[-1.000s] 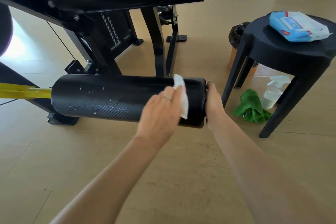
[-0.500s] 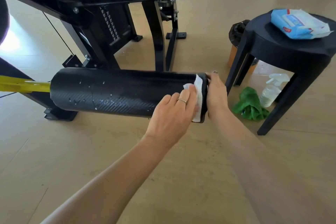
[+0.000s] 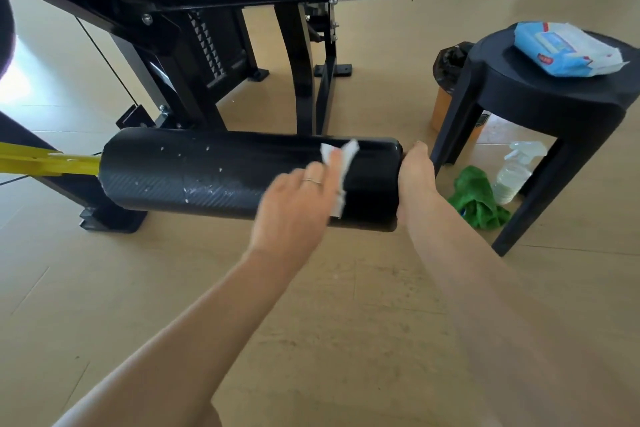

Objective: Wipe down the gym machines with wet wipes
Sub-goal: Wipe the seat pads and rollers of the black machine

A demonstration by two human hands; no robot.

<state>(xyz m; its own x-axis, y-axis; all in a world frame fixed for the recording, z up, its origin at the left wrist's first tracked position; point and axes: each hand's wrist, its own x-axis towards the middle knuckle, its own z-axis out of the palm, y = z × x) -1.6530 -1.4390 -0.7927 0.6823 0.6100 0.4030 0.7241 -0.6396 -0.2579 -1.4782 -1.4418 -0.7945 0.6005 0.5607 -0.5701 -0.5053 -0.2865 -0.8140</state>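
Your left hand [image 3: 294,208] presses the white wet wipe [image 3: 341,168] flat-fingered on the long black padded roller [image 3: 214,173], near its right end. Your right hand [image 3: 415,177] cups that end. Next, rub toward the speckled left end.

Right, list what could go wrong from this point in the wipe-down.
1. The left hand presses a bunched wet wipe on the roller pad; white flecks lie further left, so that stretch may get missed.
2. The right hand only braces the pad's end, so the pad could turn or swing under pressure.
3. The green cloth and spray bottle lie on the floor by the stool, easy to kick or trip on.
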